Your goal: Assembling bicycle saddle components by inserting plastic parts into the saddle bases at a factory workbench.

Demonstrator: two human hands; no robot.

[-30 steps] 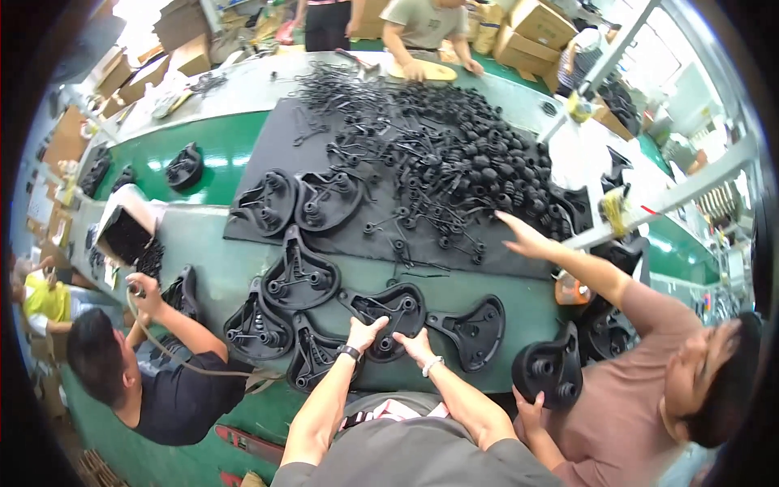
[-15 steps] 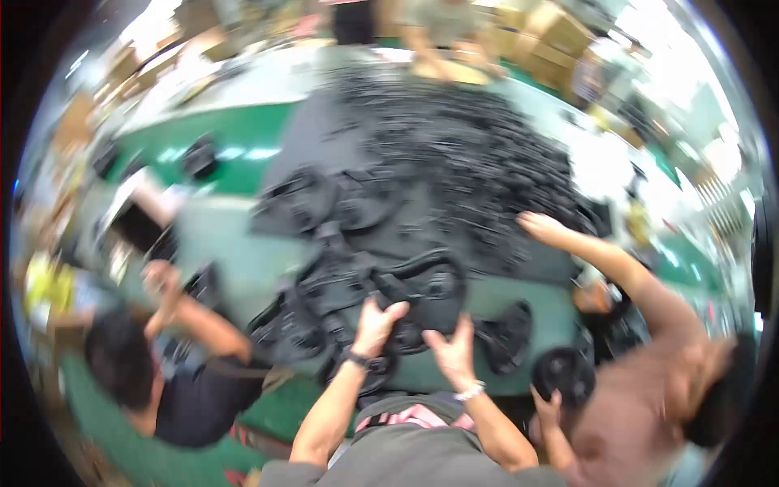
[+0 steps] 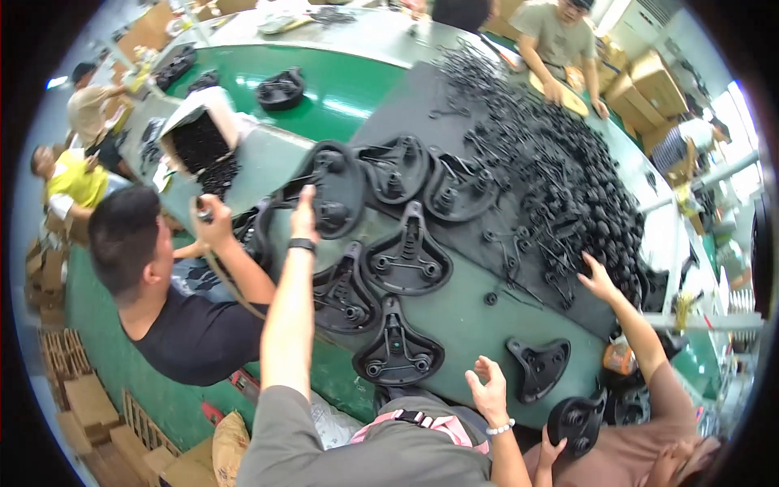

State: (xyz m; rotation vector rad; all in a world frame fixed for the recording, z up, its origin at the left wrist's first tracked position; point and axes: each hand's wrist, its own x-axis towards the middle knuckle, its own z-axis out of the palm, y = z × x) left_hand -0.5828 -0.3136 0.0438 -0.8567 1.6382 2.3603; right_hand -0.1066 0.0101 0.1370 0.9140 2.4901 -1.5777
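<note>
Since the earlier frame we're extending our left hand (image 3: pixel 304 213) leftward, gripping a black saddle base (image 3: pixel 331 188). Right hand (image 3: pixel 489 391) is hovering open at the table edge (image 3: pixel 454 325). Risk: knocking neighbouring bases off while dragging.

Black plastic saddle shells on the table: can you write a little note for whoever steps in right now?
Left hand: stretched out, gripping the edge of a black plastic saddle shell at the table's far left.
Right hand: open, holding nothing, at the near edge of the grey-green table.
Several more shells lie underside up in a cluster, one nearest the body.
Pile of small black parts: untouched by these hands.
</note>
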